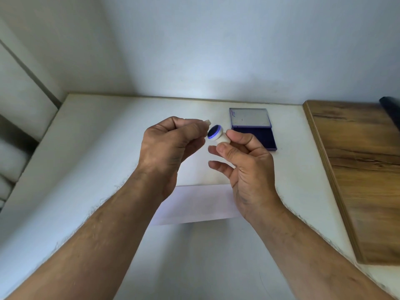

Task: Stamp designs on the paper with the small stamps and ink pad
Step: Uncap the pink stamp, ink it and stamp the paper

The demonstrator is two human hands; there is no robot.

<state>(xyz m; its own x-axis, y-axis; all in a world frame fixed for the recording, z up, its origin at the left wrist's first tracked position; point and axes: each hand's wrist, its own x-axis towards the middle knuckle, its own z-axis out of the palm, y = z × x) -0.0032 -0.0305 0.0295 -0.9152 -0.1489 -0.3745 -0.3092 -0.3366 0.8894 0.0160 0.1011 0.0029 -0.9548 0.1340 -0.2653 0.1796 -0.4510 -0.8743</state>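
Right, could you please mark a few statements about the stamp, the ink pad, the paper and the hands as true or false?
1. The right hand holds a small white round stamp with a blue-inked face. True.
2. The blue rectangular ink pad is closed. False: its lid stands open at the far side, with the dark pad showing.
3. The white sheet of paper lies on the white table under the hands. True.
4. The left hand lies flat on the paper. False: it is raised, fingers curled, pinching a small pale thing that I cannot identify.
5. The stamp is pressed into the ink pad. False: it is held in the air, apart from the pad.
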